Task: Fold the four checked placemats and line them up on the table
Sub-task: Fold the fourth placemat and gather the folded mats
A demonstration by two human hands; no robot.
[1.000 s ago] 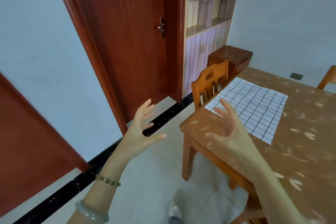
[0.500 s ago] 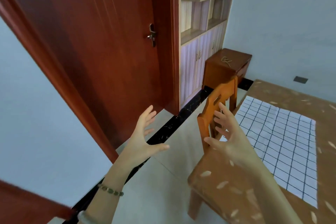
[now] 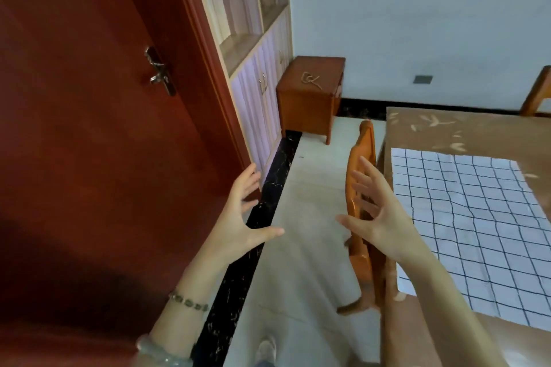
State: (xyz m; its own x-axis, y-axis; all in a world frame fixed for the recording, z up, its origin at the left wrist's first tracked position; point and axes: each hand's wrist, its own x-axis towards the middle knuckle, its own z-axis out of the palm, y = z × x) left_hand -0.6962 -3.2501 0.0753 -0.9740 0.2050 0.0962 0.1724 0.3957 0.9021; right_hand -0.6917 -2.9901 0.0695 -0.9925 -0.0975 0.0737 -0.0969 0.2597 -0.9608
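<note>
A white placemat with a dark checked grid (image 3: 471,226) lies unfolded and flat on the brown table (image 3: 465,128) at the right. Only this one placemat is in view. My right hand (image 3: 378,211) hovers with fingers spread, in front of the chair back and just left of the placemat's left edge, holding nothing. My left hand (image 3: 241,217) is raised over the floor near the door, fingers apart and empty.
A wooden chair (image 3: 362,217) is tucked against the table's left side. A red-brown door (image 3: 104,128) fills the left. A small wooden cabinet (image 3: 310,92) stands by the shelving unit (image 3: 256,39). Another chair (image 3: 536,92) shows at the far right.
My view has swung left and come closer to the table, so the placemat now sits larger at the right. Both hands stay raised with spread fingers, holding nothing.
</note>
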